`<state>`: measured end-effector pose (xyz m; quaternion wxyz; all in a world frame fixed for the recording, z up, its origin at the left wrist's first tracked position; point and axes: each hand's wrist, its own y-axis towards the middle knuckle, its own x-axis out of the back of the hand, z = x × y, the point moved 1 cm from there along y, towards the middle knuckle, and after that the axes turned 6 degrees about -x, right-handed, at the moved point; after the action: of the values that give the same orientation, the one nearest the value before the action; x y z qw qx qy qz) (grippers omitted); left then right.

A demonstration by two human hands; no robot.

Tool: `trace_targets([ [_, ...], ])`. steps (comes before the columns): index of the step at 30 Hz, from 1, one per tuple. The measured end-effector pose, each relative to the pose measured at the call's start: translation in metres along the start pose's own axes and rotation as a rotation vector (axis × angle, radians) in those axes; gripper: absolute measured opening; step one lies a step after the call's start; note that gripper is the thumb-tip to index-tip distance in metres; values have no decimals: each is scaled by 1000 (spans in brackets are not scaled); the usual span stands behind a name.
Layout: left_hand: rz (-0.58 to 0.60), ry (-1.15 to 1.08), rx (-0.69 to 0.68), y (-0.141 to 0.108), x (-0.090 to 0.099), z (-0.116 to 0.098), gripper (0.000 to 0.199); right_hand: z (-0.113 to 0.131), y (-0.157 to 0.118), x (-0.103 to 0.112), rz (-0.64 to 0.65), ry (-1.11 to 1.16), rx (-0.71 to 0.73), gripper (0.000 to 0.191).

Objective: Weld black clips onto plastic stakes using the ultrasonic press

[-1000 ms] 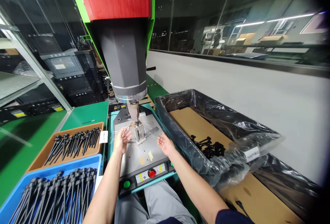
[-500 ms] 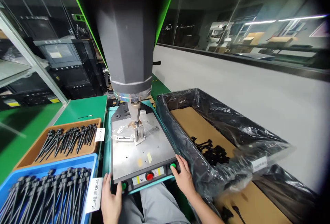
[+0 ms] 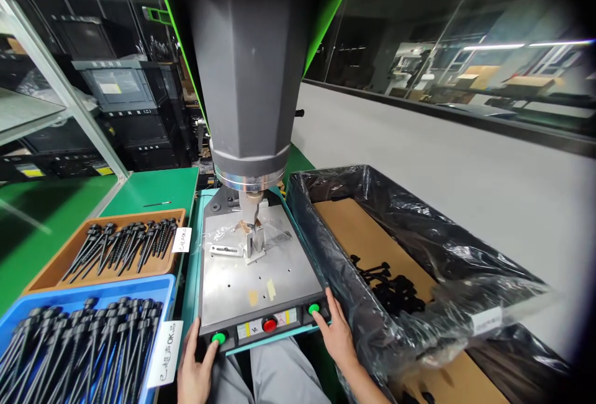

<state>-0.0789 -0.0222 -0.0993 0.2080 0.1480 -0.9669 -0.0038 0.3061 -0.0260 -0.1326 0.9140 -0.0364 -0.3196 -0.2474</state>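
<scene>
My left hand (image 3: 195, 363) is at the front left corner of the machine base, its thumb at the left green button (image 3: 218, 338) and its fingers along the side. At the front right corner, my right hand (image 3: 338, 336) has its thumb at the right green button (image 3: 313, 309). Both hands are spread and hold nothing. Between them sits a red button (image 3: 269, 324). The machine head (image 3: 251, 81) hangs over the metal plate (image 3: 228, 292), its horn (image 3: 250, 206) down at a small metal fixture (image 3: 254, 246). Any part in the fixture is too small to tell.
To the left, an orange tray (image 3: 41, 277) and a blue bin (image 3: 171, 292) hold several black stemmed parts. A bin lined with black plastic (image 3: 326, 246) stands on the right, with black parts on cardboard (image 3: 358, 224). A white wall (image 3: 419, 162) runs behind it.
The view has shifted slightly, moving the machine head rightward in the picture. Both thumbs have moved a little toward the buttons' near edges, and more of each green button shows.
</scene>
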Motion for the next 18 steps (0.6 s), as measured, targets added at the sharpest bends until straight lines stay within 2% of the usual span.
trace_targets([
  [4, -16, 3, -2, 3, 2, -4, 66, 1, 1, 5, 64, 8, 3, 73],
  [10, -48, 38, -31, 3, 1, -6, 55, 4, 0, 5, 54, 4, -13, 76],
  [12, -138, 95, -80, -3, -3, -18, 50, 4, 0, 5, 43, 7, -20, 76],
  [15, -250, 96, -226, -16, -16, -46, 38, 5, 0, 6, 32, 20, 3, 74],
  [18, -176, -35, -318, -18, -34, -78, 33, 5, 1, 7, 40, 32, 9, 75],
])
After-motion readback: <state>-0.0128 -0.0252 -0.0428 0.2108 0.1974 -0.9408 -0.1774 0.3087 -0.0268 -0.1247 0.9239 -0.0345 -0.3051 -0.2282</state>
